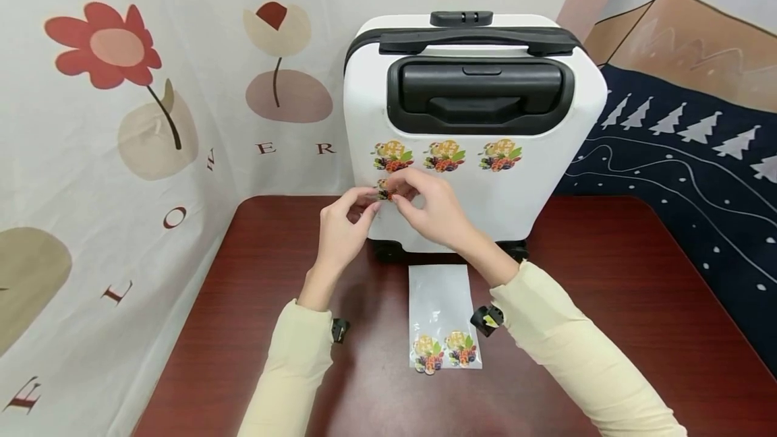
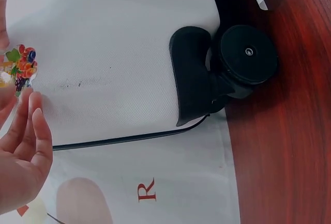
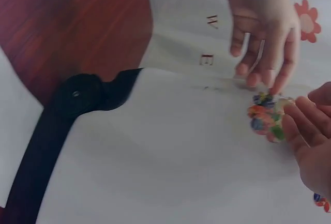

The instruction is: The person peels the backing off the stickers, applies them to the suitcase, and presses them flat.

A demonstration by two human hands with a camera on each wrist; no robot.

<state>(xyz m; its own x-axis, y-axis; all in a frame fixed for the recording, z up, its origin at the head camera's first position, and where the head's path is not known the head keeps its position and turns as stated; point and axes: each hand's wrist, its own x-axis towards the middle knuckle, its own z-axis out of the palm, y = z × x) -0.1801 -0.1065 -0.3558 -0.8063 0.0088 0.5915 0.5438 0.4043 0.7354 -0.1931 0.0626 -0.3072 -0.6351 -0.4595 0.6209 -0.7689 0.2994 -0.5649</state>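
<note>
A white suitcase (image 1: pixel 479 211) stands upright, its black handle recess toward me. At its lower left side both hands meet at a fruit-printed sticker (image 1: pixel 383 191). My left hand (image 1: pixel 341 231) pinches the sticker's left edge between thumb and forefinger. From the other side my right hand (image 1: pixel 436 211) pinches its right edge, covering part of the print. The right wrist view shows the sticker (image 3: pixel 265 119) between both sets of fingertips, close against the white shell. Above it, three matching stickers (image 1: pixel 445 156) sit in a row under the handle recess.
On the reddish-brown table (image 1: pixel 243 342), a white sheet (image 1: pixel 438 299) lies in front of the suitcase, with two more fruit stickers (image 1: pixel 461 349) at its near end. Black wheels (image 2: pixel 249 53) carry the suitcase. Printed cloths (image 1: pixel 206 52) hang behind and at both sides.
</note>
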